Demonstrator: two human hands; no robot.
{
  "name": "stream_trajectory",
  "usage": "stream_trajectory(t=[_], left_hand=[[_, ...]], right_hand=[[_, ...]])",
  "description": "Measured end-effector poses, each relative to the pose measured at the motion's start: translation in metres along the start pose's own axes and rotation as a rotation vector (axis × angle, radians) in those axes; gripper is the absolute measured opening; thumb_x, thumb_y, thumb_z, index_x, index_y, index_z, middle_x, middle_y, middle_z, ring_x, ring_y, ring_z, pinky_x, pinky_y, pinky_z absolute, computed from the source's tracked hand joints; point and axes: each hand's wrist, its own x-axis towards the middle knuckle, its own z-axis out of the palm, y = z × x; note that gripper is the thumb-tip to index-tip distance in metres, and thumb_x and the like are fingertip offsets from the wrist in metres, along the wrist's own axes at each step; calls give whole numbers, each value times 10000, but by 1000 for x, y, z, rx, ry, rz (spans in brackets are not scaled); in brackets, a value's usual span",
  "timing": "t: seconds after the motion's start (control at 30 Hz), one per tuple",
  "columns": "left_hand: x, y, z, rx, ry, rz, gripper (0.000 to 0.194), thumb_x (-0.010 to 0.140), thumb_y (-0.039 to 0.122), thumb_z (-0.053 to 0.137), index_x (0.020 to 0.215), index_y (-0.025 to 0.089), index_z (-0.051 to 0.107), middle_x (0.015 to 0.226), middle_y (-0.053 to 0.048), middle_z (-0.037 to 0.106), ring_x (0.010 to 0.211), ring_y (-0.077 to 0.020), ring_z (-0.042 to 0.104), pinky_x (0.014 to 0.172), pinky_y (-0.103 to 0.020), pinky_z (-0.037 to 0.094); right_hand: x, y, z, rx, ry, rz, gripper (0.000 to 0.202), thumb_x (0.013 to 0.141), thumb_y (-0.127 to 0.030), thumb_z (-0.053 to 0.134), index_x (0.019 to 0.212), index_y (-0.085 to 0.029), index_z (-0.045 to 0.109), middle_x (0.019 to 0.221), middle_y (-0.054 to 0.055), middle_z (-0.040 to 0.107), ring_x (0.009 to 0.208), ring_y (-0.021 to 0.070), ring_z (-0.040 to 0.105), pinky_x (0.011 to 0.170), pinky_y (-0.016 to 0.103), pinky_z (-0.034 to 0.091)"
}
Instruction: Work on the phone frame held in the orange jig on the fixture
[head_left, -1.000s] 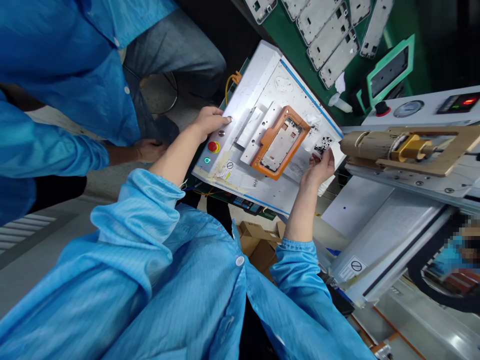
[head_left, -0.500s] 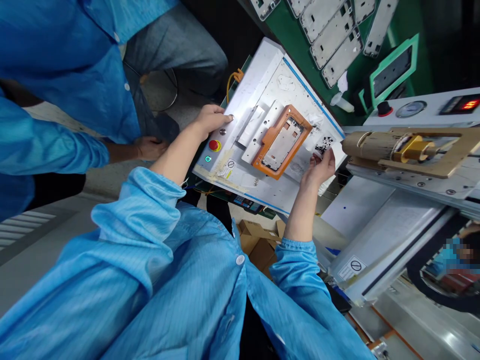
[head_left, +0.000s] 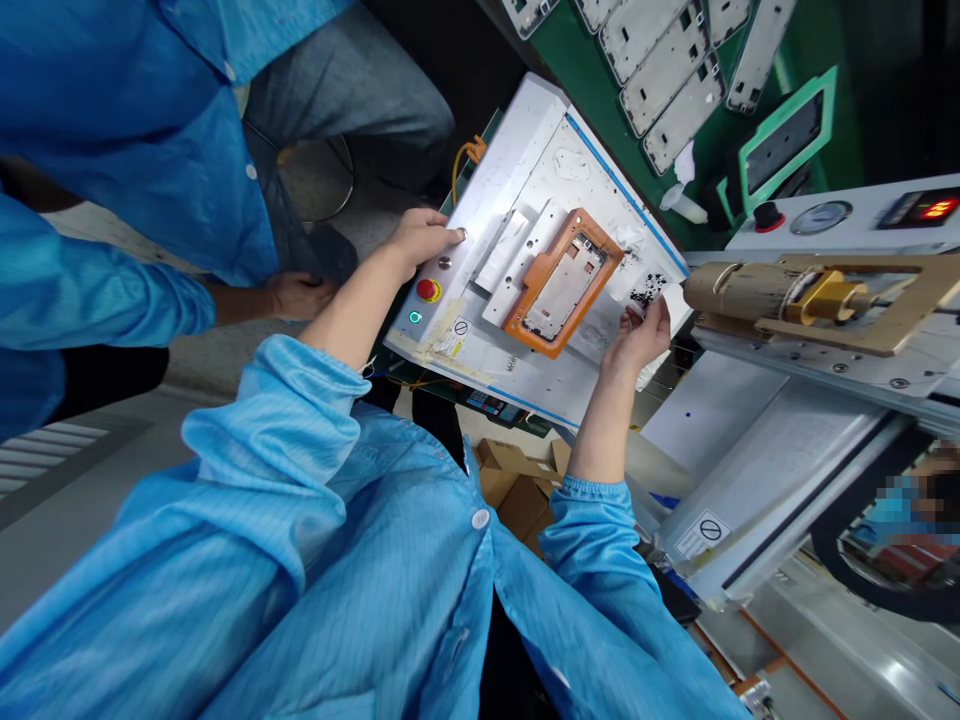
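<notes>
Electronics assembly factory. Indicators: white press fixture (head_left: 525, 190) with red emergency stop button (head_left: 427, 290), metal phone frames (head_left: 660, 60), blue cleanroom coats (head_left: 300, 560).

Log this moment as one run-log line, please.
left hand: fingertip on silver button | right hand: touching white sheet | orange fixture: holds phone frame

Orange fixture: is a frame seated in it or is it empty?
Seated. A grey phone frame lies flat inside the orange fixture on the white platen; neither hand touches it.
</notes>
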Motion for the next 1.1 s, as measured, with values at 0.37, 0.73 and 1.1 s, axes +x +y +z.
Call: stream_trajectory(t=[0.37, 0.73, 1.1], left_hand=[[6, -5, 2, 24, 25, 6, 272, 832, 190, 924, 1032, 223, 742, 1067, -61, 752, 1076, -292, 755, 964, -423, 627], [22, -18, 4, -17, 32, 48, 270, 803, 164, 949, 992, 212, 761, 956, -61, 726, 1036, -303, 752, 940, -429, 623], [31, -25, 5, -66, 32, 61, 286, 784, 156, 960, 986, 211, 764, 971, -68, 737, 1046, -310, 744, 961, -451, 613]], right_hand=[[11, 13, -8, -33, -31, -47, 422, 1055, -485, 677, 1380, -223, 739, 1211, 51, 776, 886, 127, 751, 738, 239, 606], [5, 5, -7, -26, -1, 2, 421, 1110, -397, 658, 1464, -180, 727, 1224, 64, 788, 886, 114, 751, 739, 217, 607], [0, -5, -5, -10, -5, 31, 404, 1106, -345, 634, 1460, -171, 720, 1235, 65, 777, 868, 104, 731, 746, 215, 599]])
